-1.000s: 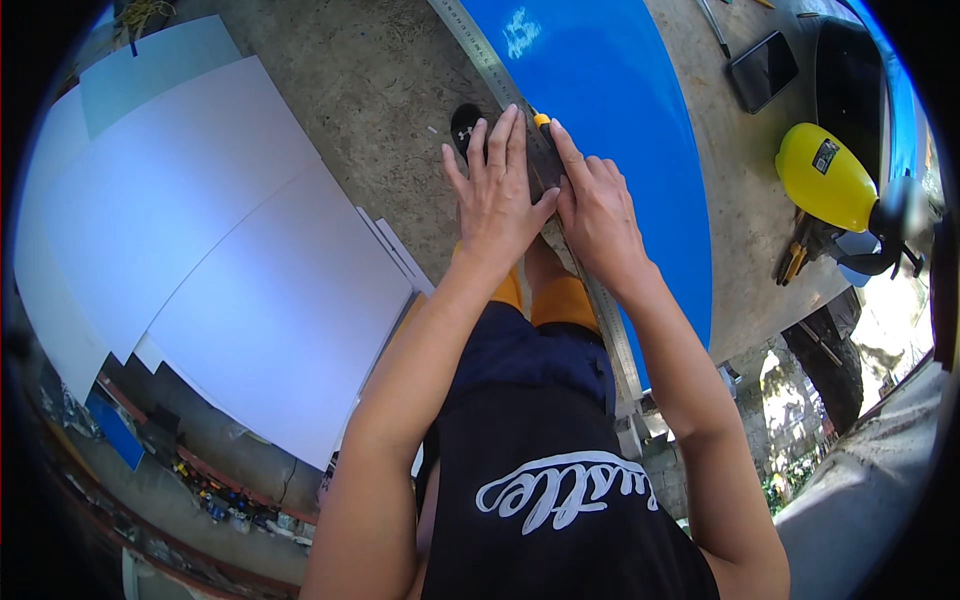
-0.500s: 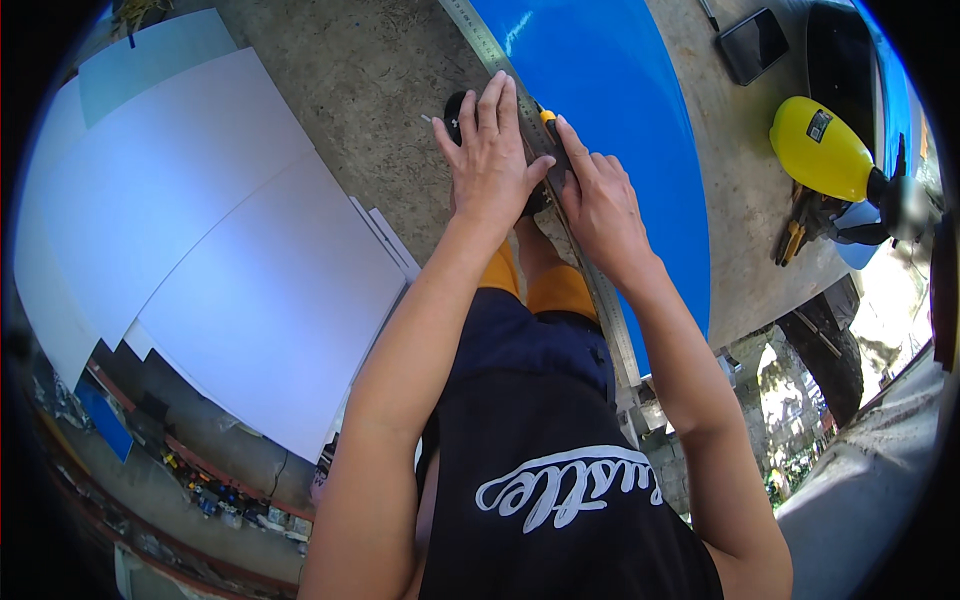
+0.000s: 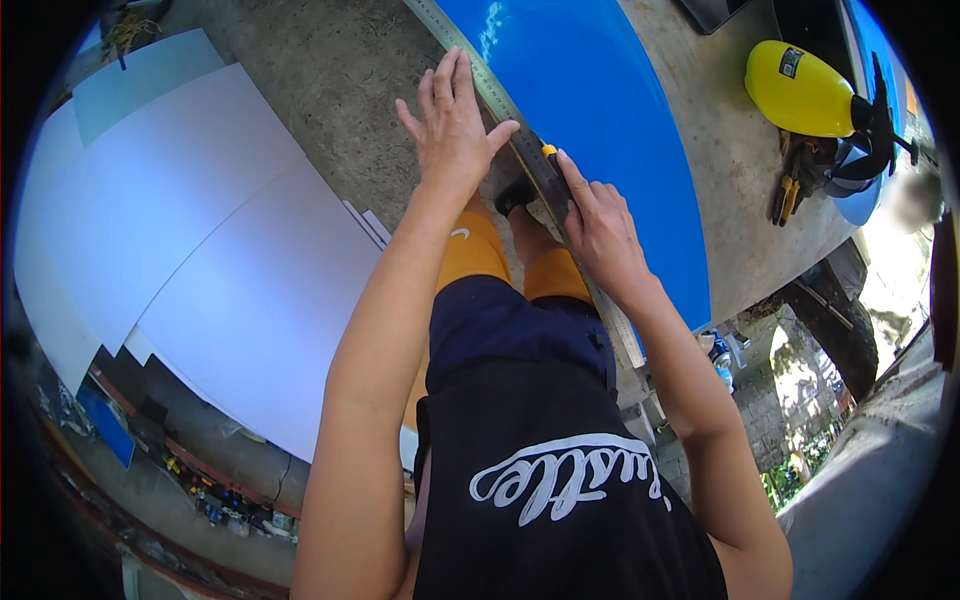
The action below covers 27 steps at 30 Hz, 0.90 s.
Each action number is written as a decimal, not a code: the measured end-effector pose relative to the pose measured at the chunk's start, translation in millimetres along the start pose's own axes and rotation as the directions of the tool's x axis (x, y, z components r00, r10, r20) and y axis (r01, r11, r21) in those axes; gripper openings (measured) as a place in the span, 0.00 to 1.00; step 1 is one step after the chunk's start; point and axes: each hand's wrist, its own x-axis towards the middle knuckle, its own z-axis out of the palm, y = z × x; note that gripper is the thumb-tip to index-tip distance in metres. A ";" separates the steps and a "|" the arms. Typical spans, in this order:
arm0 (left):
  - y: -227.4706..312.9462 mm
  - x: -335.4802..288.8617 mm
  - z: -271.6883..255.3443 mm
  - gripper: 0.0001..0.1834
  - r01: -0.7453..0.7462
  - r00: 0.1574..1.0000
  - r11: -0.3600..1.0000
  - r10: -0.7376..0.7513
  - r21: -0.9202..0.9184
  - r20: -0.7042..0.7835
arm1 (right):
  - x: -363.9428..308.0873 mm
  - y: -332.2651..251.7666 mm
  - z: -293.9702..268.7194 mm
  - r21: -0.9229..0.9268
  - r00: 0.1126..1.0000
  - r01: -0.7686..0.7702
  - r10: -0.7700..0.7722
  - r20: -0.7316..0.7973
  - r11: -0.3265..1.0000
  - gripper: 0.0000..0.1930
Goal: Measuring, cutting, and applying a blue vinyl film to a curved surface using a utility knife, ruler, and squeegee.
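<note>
A long metal ruler [image 3: 488, 88] lies along the left edge of a glossy blue sheet [image 3: 625, 150]. My left hand [image 3: 450, 130] rests at the ruler's far part, fingers stretched out and thumb spread toward the right; its fingertips touch the ruler's edge. My right hand [image 3: 607, 235] is closed around a utility knife [image 3: 549, 150] with a yellow tip, most of its handle hidden by the fingers. The index finger lies stretched along the knife. Its blade end points away from me, close beside the ruler on the blue sheet.
A yellow spray bottle [image 3: 800, 90] with a black nozzle stands on the table [image 3: 735, 215] at right, beside yellow-handled tools [image 3: 787, 195]. A dark phone-like device [image 3: 712, 10] is at the top edge. Large white sheets [image 3: 220, 240] fill the left. My legs stand beside the table edge.
My left hand has moved farther up the ruler, away from the knife. The right hand still grips the knife at the ruler. The view has shifted, so the bottle appears higher.
</note>
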 end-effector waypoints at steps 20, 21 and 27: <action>54.3 -104.6 43.7 0.59 -0.025 0.998 0.997 0.029 -0.074 0.053 | -0.6 4.5 9.0 -0.019 0.999 -0.008 0.008 -0.049 1.000 0.33; 55.5 -104.7 43.7 0.59 -0.020 0.997 0.996 0.025 -0.082 0.067 | -0.4 4.8 9.0 -0.013 0.998 -0.007 0.006 -0.055 1.000 0.33; 58.1 -103.6 43.0 0.60 0.001 0.995 0.999 0.004 -0.054 0.097 | -0.9 7.8 12.1 -0.052 0.996 0.018 -0.023 -0.081 0.998 0.33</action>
